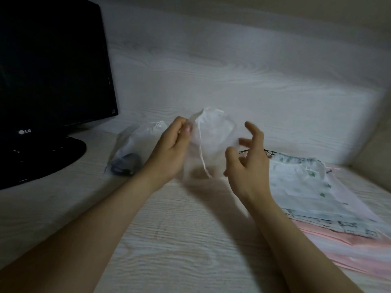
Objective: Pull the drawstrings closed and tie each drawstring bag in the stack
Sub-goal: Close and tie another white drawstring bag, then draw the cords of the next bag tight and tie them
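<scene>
Left hand [172, 149] pinched the white bag [211, 134] at its gathered top edge, held above the desk [179, 240]. Cord [201, 153] hung straight down just right of that pinch. Right hand [247, 157] spread, empty, nearer the cord; stack [306, 187] lay further right.

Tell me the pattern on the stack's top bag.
The top bag is white with small green shapes; head view shows it.
</scene>
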Motion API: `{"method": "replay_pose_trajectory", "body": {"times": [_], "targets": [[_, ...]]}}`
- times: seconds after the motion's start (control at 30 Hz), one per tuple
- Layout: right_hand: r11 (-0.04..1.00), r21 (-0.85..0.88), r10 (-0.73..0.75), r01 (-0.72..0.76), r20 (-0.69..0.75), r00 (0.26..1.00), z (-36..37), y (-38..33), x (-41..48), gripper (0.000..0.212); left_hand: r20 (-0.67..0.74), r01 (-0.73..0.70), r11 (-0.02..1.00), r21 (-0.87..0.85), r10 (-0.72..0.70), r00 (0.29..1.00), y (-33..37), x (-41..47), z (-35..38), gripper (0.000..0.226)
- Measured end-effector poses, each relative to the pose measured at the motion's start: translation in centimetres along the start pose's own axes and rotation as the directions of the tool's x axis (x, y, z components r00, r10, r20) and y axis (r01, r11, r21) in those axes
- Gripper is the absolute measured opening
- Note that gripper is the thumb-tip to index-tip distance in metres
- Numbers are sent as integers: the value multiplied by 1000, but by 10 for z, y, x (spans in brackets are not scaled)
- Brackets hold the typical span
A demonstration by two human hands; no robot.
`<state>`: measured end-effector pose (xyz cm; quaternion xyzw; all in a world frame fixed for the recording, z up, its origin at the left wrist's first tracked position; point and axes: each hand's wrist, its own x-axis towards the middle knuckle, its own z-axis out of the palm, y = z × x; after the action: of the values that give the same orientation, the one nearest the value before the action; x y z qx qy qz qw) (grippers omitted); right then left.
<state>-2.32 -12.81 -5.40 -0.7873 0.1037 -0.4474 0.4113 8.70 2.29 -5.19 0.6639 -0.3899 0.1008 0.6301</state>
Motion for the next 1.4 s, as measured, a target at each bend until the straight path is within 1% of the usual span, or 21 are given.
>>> {"method": "replay_pose_trajectory", "body": {"times": [0.07,0.1,0.17,0.23,0.27,0.3,0.33,0.4,0.47,0.53,0.6,0.73,0.8,0.9,0.97,1.03,1.1,1.2,1.3,1.37,1.4], "targets": [[995,-99,17,-16,11,1000,1,6,4,18,-107,23,999,-36,-27,994,4,3,0,28],[992,-122,-5,10,39,999,1,7,4,13,-154,37,999,-23,-41,987,5,4,1,28],[993,-106,-33,46,115,993,5,9,3,23,-234,92,995,28,-83,969,1,7,1,28],[997,-59,-38,49,182,983,12,8,-2,16,-335,151,982,115,-105,936,-6,9,-4,26],[998,-36,-42,50,208,977,17,8,-4,8,-395,169,965,198,-80,915,-10,10,-8,24],[999,-5,-35,37,233,972,23,7,-7,8,-449,189,937,293,-40,893,-13,10,-13,23],[999,25,-33,27,261,965,29,7,-10,19,-492,213,901,378,0,870,-14,9,-18,22],[996,82,-48,22,322,946,40,4,-14,29,-555,275,836,475,42,831,-11,7,-24,20],[995,98,-67,36,338,939,51,-1,-16,21,-588,304,798,520,76,806,-8,5,-27,19],[996,40,-92,83,346,934,62,-1,-15,16,-608,295,795,531,114,786,-8,5,-29,18],[989,-26,-127,147,378,917,71,-1,-15,20,-622,284,778,561,168,765,-11,6,-31,16],[954,-124,-197,272,422,885,81,-5,-8,35,-642,374,665,646,209,737,-20,8,-34,11],[940,-160,-197,301,465,863,87,-5,-5,43,-619,405,599,690,199,760,-22,8,-34,11],[924,-226,-155,309,518,841,97,0,-6,48,-502,386,515,765,103,858,-21,5,-35,35],[911,-269,-126,312,537,834,99,5,-10,51,-410,398,459,795,-77,909,-20,3,-33,42],[904,-275,-130,329,555,822,98,8,-12,52,-308,411,399,820,-298,904,-20,2,-32,43],[901,-285,-139,327,524,840,96,9,-13,47,-216,376,358,855,-414,884,-22,0,-31,41],[873,-370,-113,317,478,871,93,9,-15,33,-134,298,288,910,-475,870,-32,-3,-33,49],[860,-422,-61,286,472,879,87,10,-15,28,-102,243,199,950,-534,839,-41,-4,-34,64],[854,-445,-39,269,460,887,82,9,-14,27,-131,245,171,954,-495,859,-39,-4,-32,64],[851,-456,-31,261,453,891,78,9,-15,26,-151,244,160,956,-444,883,-34,-5,-29,62]]}}
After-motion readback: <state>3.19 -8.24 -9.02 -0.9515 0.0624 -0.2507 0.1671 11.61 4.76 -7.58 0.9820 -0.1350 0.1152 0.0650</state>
